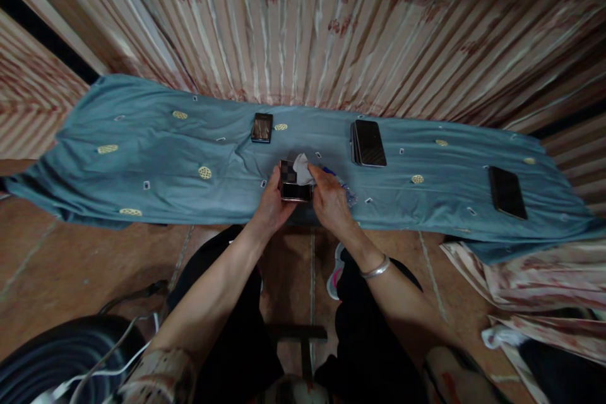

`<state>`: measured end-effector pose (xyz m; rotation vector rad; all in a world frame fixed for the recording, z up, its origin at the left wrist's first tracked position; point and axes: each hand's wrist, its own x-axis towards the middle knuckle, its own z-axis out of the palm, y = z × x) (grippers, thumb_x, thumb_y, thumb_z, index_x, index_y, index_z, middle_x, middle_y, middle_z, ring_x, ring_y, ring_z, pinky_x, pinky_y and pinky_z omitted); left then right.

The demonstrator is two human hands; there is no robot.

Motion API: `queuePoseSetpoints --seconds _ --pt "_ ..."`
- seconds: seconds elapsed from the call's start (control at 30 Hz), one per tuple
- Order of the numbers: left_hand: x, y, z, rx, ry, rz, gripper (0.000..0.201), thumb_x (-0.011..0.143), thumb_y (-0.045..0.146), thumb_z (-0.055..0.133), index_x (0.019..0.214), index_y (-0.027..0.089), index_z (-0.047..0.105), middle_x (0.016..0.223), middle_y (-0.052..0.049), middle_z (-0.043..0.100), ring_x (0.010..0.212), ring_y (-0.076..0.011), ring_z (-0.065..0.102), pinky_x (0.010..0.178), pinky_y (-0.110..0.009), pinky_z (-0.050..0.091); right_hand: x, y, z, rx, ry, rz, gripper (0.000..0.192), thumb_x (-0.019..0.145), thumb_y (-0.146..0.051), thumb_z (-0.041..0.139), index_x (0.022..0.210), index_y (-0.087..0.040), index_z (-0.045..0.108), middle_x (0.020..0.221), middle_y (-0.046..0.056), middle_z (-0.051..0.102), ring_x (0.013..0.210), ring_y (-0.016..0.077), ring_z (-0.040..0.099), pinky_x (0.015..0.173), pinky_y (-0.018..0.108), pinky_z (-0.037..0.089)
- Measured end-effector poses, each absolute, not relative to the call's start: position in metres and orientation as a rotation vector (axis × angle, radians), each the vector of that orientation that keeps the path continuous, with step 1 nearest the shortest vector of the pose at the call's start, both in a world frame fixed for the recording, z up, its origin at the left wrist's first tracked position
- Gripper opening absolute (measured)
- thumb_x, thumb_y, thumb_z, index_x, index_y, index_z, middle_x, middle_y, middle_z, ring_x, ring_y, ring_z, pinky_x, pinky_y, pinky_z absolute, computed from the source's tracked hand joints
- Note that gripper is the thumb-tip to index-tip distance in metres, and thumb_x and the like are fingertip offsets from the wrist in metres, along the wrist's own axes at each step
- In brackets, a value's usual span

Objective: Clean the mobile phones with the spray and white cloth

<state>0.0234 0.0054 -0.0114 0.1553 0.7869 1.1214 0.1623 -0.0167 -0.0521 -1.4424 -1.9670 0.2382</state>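
Note:
My left hand [273, 199] grips a small dark phone [293, 186] with a checkered upper part, held just above the blue cloth [156, 158] near its front edge. My right hand [329, 199] pinches a white wipe [302, 168] against the top of that phone. Under my right hand a clear wrapper with a blue bit [348, 192] lies on the cloth. A silver bracelet [375, 269] sits on my right wrist.
On the blue cloth lie a small dark phone [262, 127] at the back, a stack of larger phones [368, 142] right of centre and another phone [507, 192] far right. A striped curtain [331, 25] hangs behind. Cables and a dark round object [61, 353] sit on the floor at the left.

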Motion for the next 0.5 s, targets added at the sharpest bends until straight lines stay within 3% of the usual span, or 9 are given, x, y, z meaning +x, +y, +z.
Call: queuePoseSetpoints --seconds 0.17,0.3,0.5 --pt "0.018 0.011 -0.013 0.140 0.822 1.163 0.040 0.108 0.040 0.044 0.119 0.015 0.073 0.098 -0.007 0.082 0.107 -0.0221 0.076 0.103 -0.035 0.057 0.158 -0.025 -0.052 -1.416 -1.991 0.281 0.061 0.094 -0.005 0.040 0.152 -0.014 0.056 0.138 0.016 0.072 0.129 0.0288 0.067 0.115 0.051 0.054" --pt "0.012 0.016 -0.012 0.147 0.826 1.196 0.039 0.109 0.038 0.042 0.100 0.017 0.074 0.089 -0.006 0.081 0.097 -0.0198 0.077 0.097 -0.032 0.058 0.150 -0.033 -0.049 -1.433 -2.029 0.298 0.056 0.094 -0.005 0.038 0.145 -0.012 0.062 0.131 0.016 0.075 0.122 0.0285 0.070 0.113 0.050 0.055" --pt "0.010 0.019 -0.010 0.150 0.858 1.215 0.039 0.107 0.034 0.042 0.088 0.017 0.071 0.090 -0.008 0.080 0.104 -0.0210 0.076 0.099 -0.033 0.058 0.148 -0.038 -0.047 -1.453 -2.056 0.366 0.053 0.097 -0.011 0.043 0.148 -0.011 0.059 0.132 0.017 0.075 0.120 0.0300 0.071 0.110 0.050 0.058"
